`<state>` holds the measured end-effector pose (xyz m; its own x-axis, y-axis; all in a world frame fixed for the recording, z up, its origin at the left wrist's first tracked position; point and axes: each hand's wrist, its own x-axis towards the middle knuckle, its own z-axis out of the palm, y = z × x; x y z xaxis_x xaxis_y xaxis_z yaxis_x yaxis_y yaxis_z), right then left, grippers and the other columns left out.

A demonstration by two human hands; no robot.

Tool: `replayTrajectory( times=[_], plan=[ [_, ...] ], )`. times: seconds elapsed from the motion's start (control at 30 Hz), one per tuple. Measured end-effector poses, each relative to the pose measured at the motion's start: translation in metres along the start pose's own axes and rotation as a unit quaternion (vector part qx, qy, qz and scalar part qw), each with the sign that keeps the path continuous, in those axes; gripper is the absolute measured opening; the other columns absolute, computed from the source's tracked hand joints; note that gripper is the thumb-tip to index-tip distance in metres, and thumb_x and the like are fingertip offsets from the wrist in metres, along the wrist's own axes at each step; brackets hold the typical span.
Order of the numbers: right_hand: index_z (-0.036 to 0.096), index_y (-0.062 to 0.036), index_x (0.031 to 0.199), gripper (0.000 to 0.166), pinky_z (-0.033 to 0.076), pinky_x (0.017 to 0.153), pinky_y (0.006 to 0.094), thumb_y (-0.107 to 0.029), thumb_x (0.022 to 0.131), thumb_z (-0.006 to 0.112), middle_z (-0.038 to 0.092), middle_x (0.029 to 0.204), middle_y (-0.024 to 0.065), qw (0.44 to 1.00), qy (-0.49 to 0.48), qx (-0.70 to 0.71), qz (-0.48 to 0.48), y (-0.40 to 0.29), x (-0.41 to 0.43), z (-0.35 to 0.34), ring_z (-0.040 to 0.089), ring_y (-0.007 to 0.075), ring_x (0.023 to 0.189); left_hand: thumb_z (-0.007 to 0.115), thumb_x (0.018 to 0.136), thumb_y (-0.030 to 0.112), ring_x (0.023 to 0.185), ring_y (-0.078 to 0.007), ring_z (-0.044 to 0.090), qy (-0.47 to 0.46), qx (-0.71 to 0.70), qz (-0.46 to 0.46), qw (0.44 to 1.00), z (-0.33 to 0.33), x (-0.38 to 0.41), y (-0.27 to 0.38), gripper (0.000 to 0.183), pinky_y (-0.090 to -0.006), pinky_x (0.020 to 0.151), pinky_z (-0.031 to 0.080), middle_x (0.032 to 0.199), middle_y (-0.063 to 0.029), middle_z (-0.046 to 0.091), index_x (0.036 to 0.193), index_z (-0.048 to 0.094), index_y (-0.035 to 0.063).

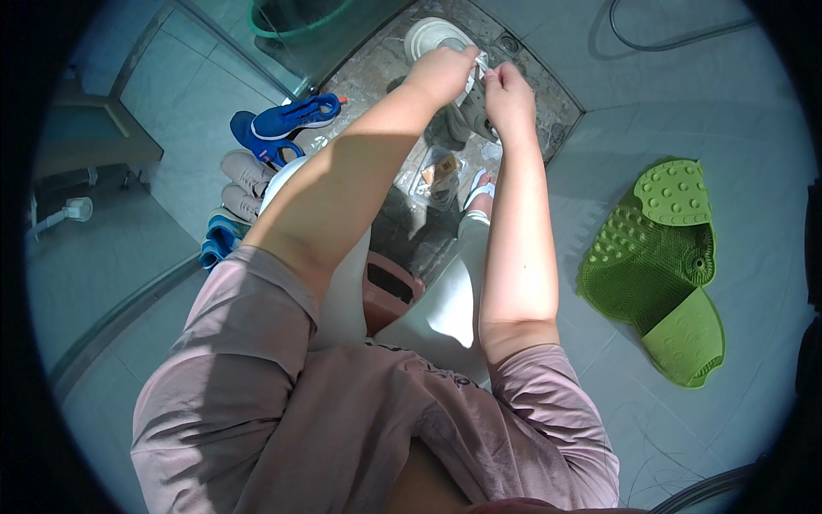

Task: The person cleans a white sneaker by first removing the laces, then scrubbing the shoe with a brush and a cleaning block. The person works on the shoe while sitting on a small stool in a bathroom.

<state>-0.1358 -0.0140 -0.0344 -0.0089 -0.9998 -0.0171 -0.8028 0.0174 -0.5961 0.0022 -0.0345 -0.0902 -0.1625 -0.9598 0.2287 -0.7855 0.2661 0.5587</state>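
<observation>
Both hands are at the top centre, above a white-and-grey shoe (431, 31) whose toe points to the upper left. My left hand (447, 72) lies over the shoe's upper, fingertips pinching a white shoelace (481, 63). Just to its right, my right hand (512, 97) also pinches the lace, thumb against fingers. Part of the shoe is hidden behind the hands. Below them a grey shoe (457, 123) is partly visible. Nearer my feet lies a clear plastic bag (443, 177) with a brown printed label.
Blue shoes (292, 117), grey shoes (244, 177) and a blue-green pair (223, 232) line the left side. A green bristled foot mat (648, 263) is on the right. Beneath me is a pink plastic stool (390, 292). A green basin (300, 29) shows behind glass, a hose (674, 46) top right.
</observation>
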Motion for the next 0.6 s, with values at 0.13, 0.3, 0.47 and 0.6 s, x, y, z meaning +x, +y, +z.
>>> replayTrajectory(
  times=[0.13,0.3,0.47,0.6],
  plan=[
    [0.066,-0.0020,0.101,0.033,0.049,0.083,0.0460,-0.030,0.094,0.052,0.068,0.096,0.0250,0.996,-0.084,-0.007,-0.008,-0.008,-0.009,-0.002,0.065,0.0405,0.094,0.053,0.093,0.016,0.085,-0.0406,0.068,-0.004,0.036,-0.069,0.997,0.001,0.003,-0.008,0.028,-0.0506,0.075,0.054,0.088,-0.0242,0.069,0.118,0.063,0.0089],
    [0.061,-0.0095,0.082,0.015,0.033,0.056,0.0247,-0.021,0.092,0.059,0.048,0.066,-0.0063,0.944,-0.233,0.230,0.037,-0.011,-0.017,-0.049,0.041,0.0066,0.062,0.055,0.091,0.018,0.087,-0.0403,0.068,0.022,0.061,-0.101,0.993,-0.001,0.005,-0.022,0.027,-0.0506,0.077,0.054,0.089,-0.0236,0.070,0.113,0.067,0.0091],
    [0.061,-0.0088,0.082,0.012,0.027,0.056,0.0230,-0.017,0.090,0.060,0.044,0.065,-0.0087,0.924,-0.210,0.319,0.018,-0.027,-0.041,-0.136,0.036,0.0054,0.059,0.056,0.093,0.020,0.084,-0.0391,0.069,0.047,0.073,-0.121,0.989,-0.006,0.005,-0.029,0.023,-0.0491,0.077,0.054,0.087,-0.0216,0.070,0.106,0.069,0.0074],
    [0.060,-0.0066,0.081,0.013,0.023,0.054,0.0232,-0.016,0.090,0.060,0.040,0.063,-0.0077,0.904,-0.113,0.412,-0.014,-0.030,-0.063,-0.189,0.032,0.0053,0.057,0.054,0.086,0.010,0.092,-0.0386,0.069,0.021,0.054,-0.181,0.982,-0.017,0.004,-0.039,0.020,-0.0482,0.082,0.055,0.094,-0.0216,0.071,0.099,0.068,0.0035]
  ],
)
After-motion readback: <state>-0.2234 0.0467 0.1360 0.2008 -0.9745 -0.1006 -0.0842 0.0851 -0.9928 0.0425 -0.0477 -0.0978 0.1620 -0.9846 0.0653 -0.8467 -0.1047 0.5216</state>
